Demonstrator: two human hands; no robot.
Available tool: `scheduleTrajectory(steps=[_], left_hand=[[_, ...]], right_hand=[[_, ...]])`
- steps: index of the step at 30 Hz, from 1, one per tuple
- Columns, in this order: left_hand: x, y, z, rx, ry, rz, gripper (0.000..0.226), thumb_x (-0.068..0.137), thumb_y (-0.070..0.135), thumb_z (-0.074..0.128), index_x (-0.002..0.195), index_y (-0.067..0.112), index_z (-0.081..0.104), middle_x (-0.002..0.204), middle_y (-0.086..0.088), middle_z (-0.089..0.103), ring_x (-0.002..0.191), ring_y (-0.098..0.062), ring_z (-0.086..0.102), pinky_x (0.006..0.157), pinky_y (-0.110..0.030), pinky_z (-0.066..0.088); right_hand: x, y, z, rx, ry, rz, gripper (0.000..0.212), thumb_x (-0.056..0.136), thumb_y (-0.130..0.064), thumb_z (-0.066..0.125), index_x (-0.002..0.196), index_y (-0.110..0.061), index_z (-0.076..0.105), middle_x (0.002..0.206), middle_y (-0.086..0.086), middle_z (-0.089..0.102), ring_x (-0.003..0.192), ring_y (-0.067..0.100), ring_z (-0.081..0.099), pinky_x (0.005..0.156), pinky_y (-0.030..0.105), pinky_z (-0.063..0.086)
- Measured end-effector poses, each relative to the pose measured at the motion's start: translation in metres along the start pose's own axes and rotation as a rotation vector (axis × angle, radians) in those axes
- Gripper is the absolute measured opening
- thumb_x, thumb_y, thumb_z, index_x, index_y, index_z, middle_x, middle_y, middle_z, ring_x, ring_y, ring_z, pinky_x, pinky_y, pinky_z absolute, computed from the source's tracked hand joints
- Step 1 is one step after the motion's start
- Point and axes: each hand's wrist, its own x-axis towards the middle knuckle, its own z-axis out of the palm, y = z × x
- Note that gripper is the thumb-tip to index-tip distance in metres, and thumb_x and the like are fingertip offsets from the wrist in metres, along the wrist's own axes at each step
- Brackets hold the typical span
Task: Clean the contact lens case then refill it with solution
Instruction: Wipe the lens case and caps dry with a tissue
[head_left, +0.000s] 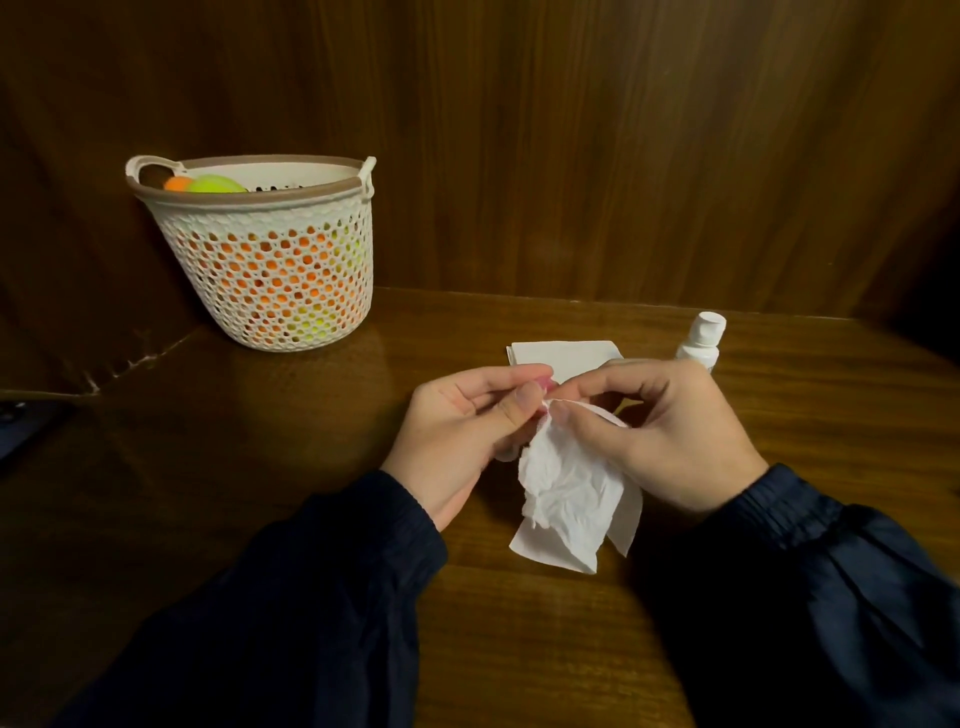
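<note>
Contact lens case (544, 385): a small pink piece, mostly hidden, showing only between the fingertips of both hands, raised above the tabletop; which part of the case it is cannot be told.
Left hand (457, 431): thumb and fingers curled in and pinching the pink case from the left side.
Right hand (670, 431): fingers bent, thumb and forefinger pinching the top edge of the tissue right against the case.
Tissue (566, 493): white and crumpled, hanging down from the right fingertips between the 2 palms, its lower corners close over the wood toward the wrists.
Sleeves (322, 597): dark navy with gathered cuffs, 1 on each forearm, nearest the camera.
Table (260, 467): dark glossy wood beneath both hands.
Folded tissue (563, 356): flat white sheet lying on the table just beyond the fingertips, partly hidden by them.
Solution bottle (701, 340): small, white, capped, upright, just beyond the knuckles of the right hand.
Basket (270, 260): white perforated plastic with a brown rim and 2 handles, well beyond and left of the left fingers, holding orange and yellow-green round items.
Wall (623, 156): dark wood panelling behind everything.
</note>
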Motion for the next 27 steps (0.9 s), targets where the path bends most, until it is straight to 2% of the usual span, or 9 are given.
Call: scheduleTrajectory(steps=[3,7,10,12,18,21,23,25,27], left_hand=[[0.001,-0.001,-0.001,0.007,-0.014,-0.007,0.028,0.081,0.026,0.078,0.109,0.025,0.085,0.117,-0.013,0.08,0.12,-0.042,0.07,0.112,-0.071,0.041],[0.001,-0.002,0.0,0.033,-0.019,-0.028,0.029,0.079,0.03,0.079,0.107,0.026,0.085,0.116,-0.015,0.08,0.116,-0.042,0.071,0.108,-0.066,0.047],[0.001,-0.002,0.001,0.037,-0.016,-0.01,0.029,0.079,0.03,0.079,0.106,0.025,0.085,0.114,-0.015,0.08,0.114,-0.042,0.072,0.1,-0.062,0.05],[0.0,-0.002,0.001,0.043,-0.011,0.006,0.029,0.079,0.03,0.078,0.107,0.026,0.084,0.115,-0.014,0.08,0.119,-0.046,0.069,0.104,-0.068,0.048],[-0.001,0.001,0.002,0.074,-0.038,0.034,0.036,0.083,0.026,0.078,0.118,0.026,0.08,0.117,-0.008,0.08,0.116,-0.035,0.073,0.11,-0.072,0.043],[0.001,0.002,-0.001,0.114,0.011,0.079,0.03,0.09,0.019,0.08,0.119,0.022,0.079,0.113,-0.005,0.082,0.108,-0.026,0.078,0.104,-0.06,0.054],[0.004,0.002,-0.004,0.188,0.077,0.151,0.026,0.09,0.012,0.082,0.115,0.019,0.079,0.11,-0.001,0.082,0.105,-0.02,0.079,0.096,-0.04,0.063],[0.006,-0.002,-0.007,0.312,0.111,0.218,0.024,0.087,0.009,0.085,0.109,0.016,0.079,0.106,0.002,0.082,0.102,-0.013,0.078,0.088,-0.025,0.063],[0.004,-0.005,-0.006,0.447,0.07,0.257,0.02,0.086,0.008,0.086,0.103,0.015,0.078,0.102,0.004,0.081,0.097,-0.01,0.078,0.085,-0.024,0.063]], right_hand=[[-0.001,-0.001,0.0,-0.091,0.047,-0.036,0.009,0.089,-0.025,0.083,0.098,-0.027,0.085,0.092,-0.018,0.08,0.091,0.007,0.075,0.08,0.036,0.063],[-0.002,-0.003,0.002,-0.12,0.1,-0.071,0.008,0.09,-0.028,0.081,0.096,-0.033,0.083,0.093,-0.021,0.078,0.094,0.004,0.073,0.081,0.035,0.062],[-0.001,-0.003,0.002,-0.035,0.067,-0.058,0.008,0.091,-0.029,0.081,0.095,-0.036,0.081,0.093,-0.02,0.079,0.095,0.008,0.074,0.081,0.04,0.063],[0.001,-0.002,0.0,0.006,0.021,-0.068,0.007,0.091,-0.03,0.079,0.097,-0.033,0.082,0.096,-0.018,0.079,0.096,0.011,0.075,0.083,0.042,0.063],[0.004,0.006,-0.006,-0.005,-0.039,-0.077,0.008,0.095,-0.026,0.076,0.099,-0.032,0.079,0.1,-0.019,0.077,0.1,0.009,0.072,0.087,0.027,0.058],[0.007,0.011,-0.014,0.027,0.003,-0.041,0.013,0.1,-0.017,0.07,0.101,-0.029,0.073,0.1,-0.016,0.075,0.097,0.007,0.071,0.082,0.017,0.055],[0.01,0.013,-0.02,0.05,0.024,-0.008,0.013,0.103,-0.014,0.064,0.103,-0.027,0.068,0.098,-0.016,0.075,0.093,0.004,0.071,0.077,0.014,0.055],[0.012,0.014,-0.026,0.115,0.055,0.013,0.011,0.106,-0.013,0.06,0.106,-0.022,0.066,0.094,-0.014,0.077,0.085,0.001,0.073,0.069,0.013,0.055],[0.013,0.015,-0.03,0.147,0.09,0.03,0.013,0.109,-0.012,0.056,0.107,-0.021,0.065,0.087,-0.013,0.076,0.075,0.0,0.07,0.065,0.013,0.054]])
